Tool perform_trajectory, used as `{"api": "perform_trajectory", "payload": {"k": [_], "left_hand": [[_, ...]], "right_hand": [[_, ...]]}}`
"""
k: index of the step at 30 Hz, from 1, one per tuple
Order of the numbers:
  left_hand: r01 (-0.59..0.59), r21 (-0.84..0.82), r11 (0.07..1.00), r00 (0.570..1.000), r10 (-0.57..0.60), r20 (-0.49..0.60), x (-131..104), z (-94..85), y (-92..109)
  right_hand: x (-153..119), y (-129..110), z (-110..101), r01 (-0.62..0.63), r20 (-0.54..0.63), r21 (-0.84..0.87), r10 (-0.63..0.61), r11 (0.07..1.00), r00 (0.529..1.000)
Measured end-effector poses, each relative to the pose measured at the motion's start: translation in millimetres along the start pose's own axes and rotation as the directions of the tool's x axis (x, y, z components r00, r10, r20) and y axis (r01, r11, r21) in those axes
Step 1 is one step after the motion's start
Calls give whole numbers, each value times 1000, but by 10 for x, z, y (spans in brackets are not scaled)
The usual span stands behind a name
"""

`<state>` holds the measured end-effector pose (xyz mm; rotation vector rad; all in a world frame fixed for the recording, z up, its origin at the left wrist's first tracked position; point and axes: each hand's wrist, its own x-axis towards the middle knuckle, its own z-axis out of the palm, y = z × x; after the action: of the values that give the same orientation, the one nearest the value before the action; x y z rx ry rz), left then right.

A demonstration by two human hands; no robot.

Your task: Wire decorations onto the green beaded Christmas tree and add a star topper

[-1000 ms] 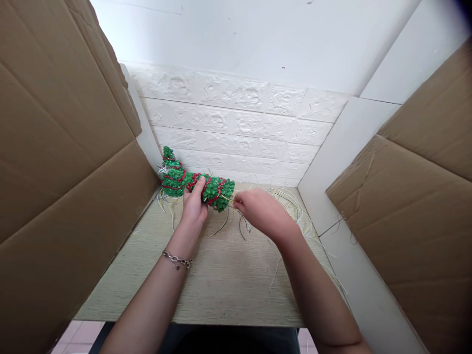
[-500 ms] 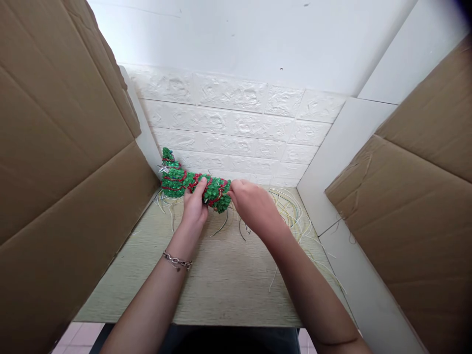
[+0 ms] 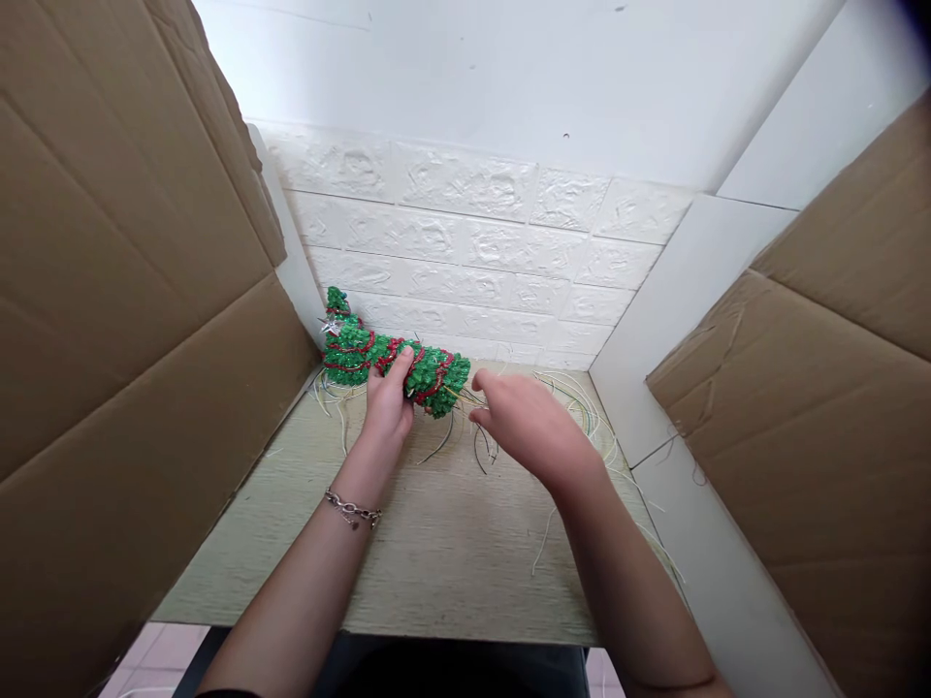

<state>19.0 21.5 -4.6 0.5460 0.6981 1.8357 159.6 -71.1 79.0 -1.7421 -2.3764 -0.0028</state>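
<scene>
A green beaded Christmas tree [image 3: 434, 373] with red garlands lies on its side, its star tip to the left and its base to the right. My left hand [image 3: 391, 390] is closed around its middle, thumb on top. Thin yellow and dark wires [image 3: 460, 396] stick out from the base toward my right hand [image 3: 520, 417]. That hand is just right of the base, thumb and index finger apart, with the wire ends running between them. Its other fingers are hidden. A second green beaded tree [image 3: 337, 300] stands behind at the left, partly covered.
Loose white and yellow wires [image 3: 582, 396] are strewn on the table [image 3: 451, 553] at the right, with short dark wire bits [image 3: 481, 451] near the middle. Cardboard panels flank both sides, the left one [image 3: 145, 388] near the trees. A white brick-patterned wall [image 3: 465, 233] closes off the back.
My right hand has moved right, away from the tree's base, and its thumb and index finger have parted. Wires now show at the base. My left hand keeps its hold.
</scene>
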Motion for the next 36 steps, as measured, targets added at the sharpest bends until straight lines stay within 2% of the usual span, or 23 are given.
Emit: {"api": "perform_trajectory", "payload": {"k": [4, 10, 14, 17, 23, 27, 31, 36], "left_hand": [[-10, 6, 1000, 1000, 10, -13, 12, -11, -1], [2, 9, 1000, 1000, -1, -15, -5, 6, 20], [-3, 21, 1000, 1000, 3, 3, -6, 1, 9], [-14, 27, 1000, 1000, 14, 20, -16, 8, 1], [16, 28, 999, 1000, -17, 20, -67, 51, 28], [1, 17, 1000, 999, -2, 34, -66, 46, 38], [-11, 23, 1000, 999, 10, 48, -50, 24, 36], [-4, 36, 999, 999, 2, 33, -37, 8, 31]], "right_hand": [[-106, 14, -127, -93, 25, -17, 94, 995, 995], [-170, 2, -197, -91, 48, -42, 93, 995, 995], [-103, -47, -145, -105, 6, -33, 106, 994, 994], [14, -110, -24, -104, 11, -21, 104, 994, 995], [215, -139, 210, -102, -63, 67, 106, 993, 992], [189, -16, 120, -76, 14, 179, 74, 981, 997], [153, 80, 4, -59, 16, 277, 57, 959, 998], [190, 78, 43, -57, 34, 325, 49, 944, 998]]}}
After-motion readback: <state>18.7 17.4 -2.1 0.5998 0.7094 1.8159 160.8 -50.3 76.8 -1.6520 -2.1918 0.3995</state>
